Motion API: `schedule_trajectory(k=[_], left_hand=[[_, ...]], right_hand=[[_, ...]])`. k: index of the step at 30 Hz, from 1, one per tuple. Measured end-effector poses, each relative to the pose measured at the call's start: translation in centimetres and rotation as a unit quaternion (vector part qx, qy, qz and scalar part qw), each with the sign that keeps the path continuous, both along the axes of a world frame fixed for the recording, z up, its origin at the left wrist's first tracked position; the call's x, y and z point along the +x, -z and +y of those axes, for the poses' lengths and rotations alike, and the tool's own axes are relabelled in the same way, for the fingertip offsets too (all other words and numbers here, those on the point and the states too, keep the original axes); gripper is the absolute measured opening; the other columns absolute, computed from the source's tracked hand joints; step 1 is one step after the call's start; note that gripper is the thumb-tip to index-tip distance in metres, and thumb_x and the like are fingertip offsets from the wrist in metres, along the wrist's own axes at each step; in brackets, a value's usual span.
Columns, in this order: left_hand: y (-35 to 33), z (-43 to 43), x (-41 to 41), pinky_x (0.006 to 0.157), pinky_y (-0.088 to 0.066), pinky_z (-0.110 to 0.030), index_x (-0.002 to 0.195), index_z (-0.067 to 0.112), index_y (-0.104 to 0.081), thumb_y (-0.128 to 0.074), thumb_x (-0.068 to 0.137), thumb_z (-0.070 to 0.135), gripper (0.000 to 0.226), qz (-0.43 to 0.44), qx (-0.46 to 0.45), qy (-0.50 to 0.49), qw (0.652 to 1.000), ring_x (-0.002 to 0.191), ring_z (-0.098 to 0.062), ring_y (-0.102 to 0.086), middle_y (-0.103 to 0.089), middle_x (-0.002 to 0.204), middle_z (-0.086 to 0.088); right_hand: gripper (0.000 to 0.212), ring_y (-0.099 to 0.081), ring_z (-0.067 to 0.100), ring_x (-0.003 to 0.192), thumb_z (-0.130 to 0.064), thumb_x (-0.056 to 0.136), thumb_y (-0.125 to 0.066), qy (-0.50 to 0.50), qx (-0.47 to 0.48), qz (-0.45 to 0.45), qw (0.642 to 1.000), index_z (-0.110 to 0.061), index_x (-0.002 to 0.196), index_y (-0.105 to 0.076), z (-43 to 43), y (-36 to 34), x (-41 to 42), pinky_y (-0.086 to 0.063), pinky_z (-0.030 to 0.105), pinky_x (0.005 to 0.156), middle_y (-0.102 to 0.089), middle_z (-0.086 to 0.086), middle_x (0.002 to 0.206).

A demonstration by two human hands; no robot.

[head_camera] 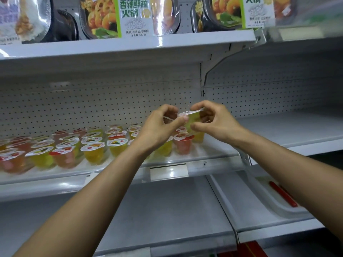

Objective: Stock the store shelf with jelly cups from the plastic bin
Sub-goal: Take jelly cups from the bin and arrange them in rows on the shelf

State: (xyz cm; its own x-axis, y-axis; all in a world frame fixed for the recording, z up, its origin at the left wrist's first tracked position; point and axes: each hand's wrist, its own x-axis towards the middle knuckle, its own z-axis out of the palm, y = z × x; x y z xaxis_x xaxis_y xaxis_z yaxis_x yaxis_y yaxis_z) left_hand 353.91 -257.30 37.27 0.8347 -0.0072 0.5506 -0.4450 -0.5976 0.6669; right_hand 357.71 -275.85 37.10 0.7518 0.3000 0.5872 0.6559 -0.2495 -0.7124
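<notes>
Head view: a white metal shelf (219, 145) with a perforated white back panel (92, 101) spans the frame and is the landmark here. Above that shelf, black plastic hot-pot bowls in printed green-and-white sleeves (130, 15) stand on edge, labels turned out, presumably for shoppers to read. On the shelf's left and centre, rows of small translucent jelly cups (92, 143) in yellow, orange and red stand lids up, packed from near the back panel to the front lip. The rows stop short of the shelf's right end, so new stock probably belongs there.

Just above the right end of those rows, the left hand (157, 127) and right hand (217, 121) meet around a single yellow-green jelly cup with a white foil lid (193, 117), held upright and clear of the shelf. The right hand pinches it, forefinger over the lid rim and thumb beneath. The left thumb presses its side with the fingers curled, likely steadying or turning it to face forward. The plastic bin is out of view. On the shelf's front lip sits a blank white price-tag holder (168, 172).
</notes>
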Motion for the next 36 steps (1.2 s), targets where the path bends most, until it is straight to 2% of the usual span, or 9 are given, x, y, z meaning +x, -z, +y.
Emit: schedule_trajectory(k=[2, 5, 9, 13, 19, 22, 26, 31, 36], left_hand=[[0.8, 0.2, 0.2, 0.084, -0.051, -0.032, 0.115, 0.029, -0.066, -0.071, 0.082, 0.049, 0.039, -0.026, 0.118, -0.052, 0.991, 0.099, -0.011, -0.062, -0.067, 0.111, 0.007], [1.9, -0.1, 0.3, 0.097, -0.037, -0.034, 0.119, 0.037, -0.066, -0.07, 0.078, 0.057, 0.045, -0.065, 0.304, -0.14, 0.94, 0.115, -0.016, -0.054, -0.065, 0.124, 0.012], [2.7, -0.7, 0.7, 0.097, -0.029, -0.037, 0.118, 0.038, -0.065, -0.068, 0.079, 0.058, 0.044, -0.069, 0.379, -0.189, 0.903, 0.12, -0.018, -0.048, -0.064, 0.125, 0.01], [3.0, -1.0, 0.8, 0.098, -0.03, -0.038, 0.118, 0.036, -0.065, -0.066, 0.083, 0.052, 0.038, -0.075, 0.383, -0.197, 0.9, 0.12, -0.019, -0.048, -0.063, 0.124, 0.007], [3.3, -1.3, 0.9, 0.1, -0.031, -0.039, 0.119, 0.033, -0.063, -0.064, 0.084, 0.047, 0.038, -0.067, 0.386, -0.199, 0.898, 0.12, -0.019, -0.049, -0.062, 0.123, 0.005], [3.0, -1.5, 0.2, 0.1, -0.032, -0.039, 0.123, 0.032, -0.061, -0.064, 0.085, 0.046, 0.04, -0.056, 0.38, -0.188, 0.904, 0.122, -0.02, -0.049, -0.06, 0.126, 0.004], [2.8, -1.7, -2.8, 0.098, -0.034, -0.037, 0.123, 0.031, -0.061, -0.063, 0.087, 0.046, 0.039, -0.086, 0.324, -0.179, 0.925, 0.119, -0.018, -0.051, -0.061, 0.125, 0.007], [5.2, -0.9, -9.1, 0.077, -0.05, -0.035, 0.117, 0.028, -0.063, -0.069, 0.085, 0.037, 0.033, -0.113, 0.242, -0.149, 0.952, 0.092, -0.014, -0.062, -0.064, 0.109, 0.008], [8.7, 0.7, -14.3, 0.076, -0.051, -0.034, 0.12, 0.032, -0.061, -0.067, 0.086, 0.039, 0.036, -0.048, 0.238, -0.189, 0.951, 0.093, -0.011, -0.061, -0.063, 0.111, 0.012]], right_hand=[[0.039, -0.062, 0.015, 0.081, -0.003, 0.075, -0.077, 0.057, 0.001, 0.002, 0.998, -0.017, 0.107, -0.061, -1.0, 0.6, 0.6, -0.055, 0.03, 0.073, -0.066, 0.009, 0.096], [0.039, -0.059, 0.012, 0.077, -0.004, 0.075, -0.078, 0.09, -0.036, 0.028, 0.995, -0.022, 0.102, -0.057, -2.1, 1.7, 1.2, -0.049, 0.021, 0.066, -0.063, 0.0, 0.091], [0.042, -0.064, 0.012, 0.08, -0.004, 0.075, -0.078, 0.095, -0.1, 0.067, 0.988, -0.023, 0.105, -0.055, -2.3, 3.4, 1.4, -0.052, 0.022, 0.067, -0.064, 0.001, 0.101], [0.043, -0.065, 0.014, 0.083, -0.006, 0.075, -0.077, 0.104, -0.115, 0.067, 0.986, -0.024, 0.107, -0.054, -2.5, 4.3, 1.6, -0.055, 0.024, 0.068, -0.061, 0.006, 0.114], [0.041, -0.062, 0.012, 0.08, -0.008, 0.076, -0.074, 0.113, -0.117, 0.067, 0.984, -0.022, 0.108, -0.052, -2.6, 4.7, 1.7, -0.047, 0.019, 0.058, -0.062, 0.006, 0.111], [0.042, -0.058, 0.018, 0.1, -0.015, 0.078, -0.073, 0.129, -0.162, 0.053, 0.977, -0.023, 0.114, -0.052, -3.0, 4.7, 1.5, -0.047, 0.022, 0.071, -0.057, 0.005, 0.12], [0.052, -0.037, 0.022, 0.128, -0.024, 0.084, -0.067, 0.185, -0.225, -0.027, 0.956, -0.021, 0.131, -0.047, -3.7, 4.5, -0.8, -0.036, 0.033, 0.097, -0.046, 0.005, 0.135], [0.046, -0.042, 0.021, 0.124, -0.024, 0.086, -0.061, 0.172, -0.284, -0.177, 0.926, -0.024, 0.131, -0.049, -3.7, 5.4, -6.8, -0.034, 0.034, 0.093, -0.049, 0.002, 0.133], [0.041, -0.05, 0.023, 0.117, -0.021, 0.085, -0.064, 0.107, -0.307, -0.21, 0.922, -0.021, 0.125, -0.056, -1.4, 7.8, -11.3, -0.038, 0.037, 0.091, -0.054, 0.002, 0.126]])
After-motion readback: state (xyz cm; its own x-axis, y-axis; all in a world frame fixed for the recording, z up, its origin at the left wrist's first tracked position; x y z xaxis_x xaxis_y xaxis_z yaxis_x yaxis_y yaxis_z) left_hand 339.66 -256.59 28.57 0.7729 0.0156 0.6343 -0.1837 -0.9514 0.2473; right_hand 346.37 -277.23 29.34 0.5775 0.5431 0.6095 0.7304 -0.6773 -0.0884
